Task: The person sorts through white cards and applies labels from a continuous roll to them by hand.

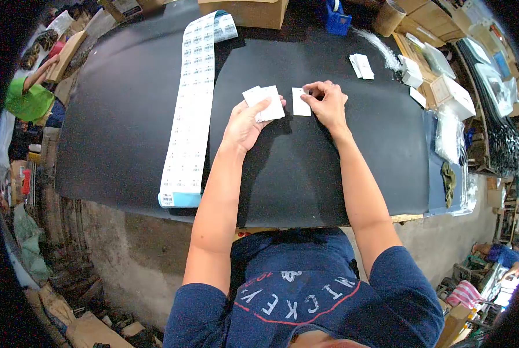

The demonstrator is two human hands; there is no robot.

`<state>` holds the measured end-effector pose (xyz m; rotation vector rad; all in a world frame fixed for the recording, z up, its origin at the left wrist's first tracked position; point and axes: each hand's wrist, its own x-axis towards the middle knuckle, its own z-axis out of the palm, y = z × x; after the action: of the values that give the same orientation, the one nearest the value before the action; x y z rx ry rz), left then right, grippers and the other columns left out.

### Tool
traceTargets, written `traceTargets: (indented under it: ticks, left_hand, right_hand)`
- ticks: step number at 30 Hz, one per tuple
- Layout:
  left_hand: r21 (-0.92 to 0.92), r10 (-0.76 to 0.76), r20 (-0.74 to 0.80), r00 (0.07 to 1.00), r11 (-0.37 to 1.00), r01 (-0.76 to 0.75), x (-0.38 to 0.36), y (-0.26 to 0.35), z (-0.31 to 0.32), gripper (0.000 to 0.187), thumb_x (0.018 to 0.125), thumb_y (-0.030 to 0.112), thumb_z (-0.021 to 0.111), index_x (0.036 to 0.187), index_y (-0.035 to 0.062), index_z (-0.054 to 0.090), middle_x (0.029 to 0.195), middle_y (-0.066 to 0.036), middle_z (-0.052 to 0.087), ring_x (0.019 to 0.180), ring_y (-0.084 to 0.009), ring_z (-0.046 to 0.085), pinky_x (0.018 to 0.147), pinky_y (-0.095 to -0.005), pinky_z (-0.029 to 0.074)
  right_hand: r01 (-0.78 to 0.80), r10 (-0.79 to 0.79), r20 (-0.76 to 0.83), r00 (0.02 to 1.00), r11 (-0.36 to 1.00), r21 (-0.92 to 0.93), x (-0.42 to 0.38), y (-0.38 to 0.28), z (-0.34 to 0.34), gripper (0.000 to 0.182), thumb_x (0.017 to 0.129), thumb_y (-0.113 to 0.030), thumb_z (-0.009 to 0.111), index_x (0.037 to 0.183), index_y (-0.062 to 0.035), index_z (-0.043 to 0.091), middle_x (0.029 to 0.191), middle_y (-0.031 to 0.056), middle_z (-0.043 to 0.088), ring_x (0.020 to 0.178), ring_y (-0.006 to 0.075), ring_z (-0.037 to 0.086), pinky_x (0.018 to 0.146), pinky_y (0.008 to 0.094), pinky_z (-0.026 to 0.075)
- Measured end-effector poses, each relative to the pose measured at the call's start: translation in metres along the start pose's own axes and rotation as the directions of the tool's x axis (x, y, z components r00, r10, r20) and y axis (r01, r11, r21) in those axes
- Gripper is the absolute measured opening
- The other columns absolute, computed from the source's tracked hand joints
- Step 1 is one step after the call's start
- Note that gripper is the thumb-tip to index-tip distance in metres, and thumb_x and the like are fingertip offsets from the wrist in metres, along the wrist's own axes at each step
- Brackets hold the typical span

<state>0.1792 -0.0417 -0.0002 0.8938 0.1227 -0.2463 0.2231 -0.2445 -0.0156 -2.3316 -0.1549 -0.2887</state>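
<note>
My left hand (246, 126) is closed round a fanned bunch of white cards (269, 101), its thumb pressed on top of them. Just to the right, a single white card (300, 105) is pinched at its right edge between the thumb and fingers of my right hand (328, 104). Both hands are over the middle of the black table (306, 180). Left of them, a long strip of printed barcode labels (191, 110) runs from the back of the table to its front edge, with the far end curled over.
A small stack of white cards (361, 66) lies at the back right. Near it are a blue plastic holder (337, 21), a cardboard roll (389, 17) and white boxes (452, 95). A cardboard box (245, 13) stands at the far edge. A person in green (30, 95) is at far left.
</note>
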Motion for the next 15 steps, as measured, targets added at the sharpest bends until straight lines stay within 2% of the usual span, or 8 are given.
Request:
traceTargets:
  ticks: [4,6,7,8,9,11,12,15]
  left_hand:
    - [0.099,0.025,0.040,0.999,0.995,-0.029,-0.002,-0.003,0.001,0.026,0.086,0.002,0.059,0.110,-0.0069,0.057,0.101,-0.017,0.066,0.092,-0.0250,0.066,0.081,-0.0340,0.055]
    - [0.147,0.050,0.057,0.997,0.988,-0.058,0.001,-0.010,-0.002,0.026,0.085,0.000,0.059,0.110,-0.0078,0.056,0.104,-0.017,0.065,0.095,-0.0251,0.065,0.084,-0.0348,0.054]
    - [0.112,0.125,0.014,0.992,0.986,-0.125,0.004,-0.019,-0.004,0.025,0.083,-0.002,0.061,0.108,-0.0078,0.058,0.102,-0.015,0.065,0.092,-0.0235,0.065,0.083,-0.0345,0.054]
    - [0.089,0.164,0.005,0.986,0.983,-0.164,0.002,-0.020,-0.001,0.025,0.078,-0.004,0.064,0.103,-0.0059,0.062,0.098,-0.012,0.067,0.085,-0.0203,0.066,0.077,-0.0327,0.054]
    - [0.277,0.202,-0.009,0.979,0.942,-0.191,-0.003,-0.018,0.002,0.024,0.077,-0.001,0.066,0.101,-0.0041,0.064,0.095,-0.010,0.067,0.083,-0.0181,0.065,0.075,-0.0318,0.053]
    - [0.370,0.259,-0.002,0.966,0.898,-0.240,0.000,-0.024,-0.004,0.023,0.079,0.006,0.068,0.101,0.0002,0.065,0.099,-0.006,0.066,0.088,-0.0152,0.062,0.079,-0.0307,0.050]
    - [0.280,0.289,0.013,0.957,0.918,-0.280,0.004,-0.033,-0.004,0.021,0.081,0.007,0.067,0.101,0.0005,0.065,0.100,-0.005,0.066,0.089,-0.0140,0.062,0.080,-0.0301,0.050]
    - [0.284,0.302,-0.007,0.953,0.915,-0.287,0.001,-0.029,0.005,0.019,0.081,0.001,0.066,0.100,-0.0019,0.064,0.098,-0.007,0.066,0.085,-0.0137,0.063,0.078,-0.0290,0.052]
  right_hand:
    - [0.211,-0.276,-0.217,0.936,0.936,-0.281,-0.006,-0.010,-0.005,0.031,0.069,-0.017,0.076,0.098,-0.0089,0.069,0.074,0.0039,0.061,0.066,0.0178,0.057,0.067,0.0305,0.044]
    - [0.190,-0.202,-0.183,0.962,0.978,-0.082,-0.007,-0.016,-0.009,0.027,0.074,-0.017,0.073,0.100,-0.0090,0.069,0.079,0.0060,0.061,0.069,0.0186,0.058,0.069,0.0301,0.045]
    - [0.147,-0.125,-0.138,0.983,0.976,0.159,-0.010,-0.025,-0.012,0.023,0.077,-0.019,0.071,0.097,-0.0087,0.069,0.083,0.0076,0.064,0.076,0.0205,0.060,0.075,0.0320,0.046]
    - [0.129,-0.112,-0.081,0.990,0.955,0.267,-0.014,-0.028,-0.012,0.022,0.082,-0.018,0.069,0.100,-0.0048,0.068,0.091,0.0090,0.067,0.079,0.0162,0.062,0.071,0.0269,0.048]
    - [0.010,-0.028,0.037,0.999,0.906,0.423,-0.021,-0.045,-0.016,0.023,0.085,-0.018,0.067,0.103,-0.0030,0.067,0.095,0.0065,0.068,0.081,0.0112,0.061,0.073,0.0249,0.047]
    - [-0.040,-0.002,0.083,0.997,0.865,0.500,-0.029,-0.046,-0.001,0.027,0.084,-0.015,0.068,0.104,0.0025,0.065,0.090,0.0059,0.067,0.078,0.0098,0.059,0.071,0.0236,0.048]
    - [-0.077,0.008,0.134,0.991,0.852,0.518,-0.030,-0.041,0.003,0.028,0.082,-0.015,0.069,0.102,0.0045,0.064,0.088,0.0066,0.067,0.077,0.0102,0.059,0.070,0.0249,0.048]
    - [-0.031,-0.012,0.075,0.997,0.837,0.546,-0.034,-0.045,0.008,0.023,0.083,-0.012,0.069,0.097,0.0044,0.064,0.081,0.0044,0.065,0.071,0.0085,0.056,0.063,0.0238,0.045]
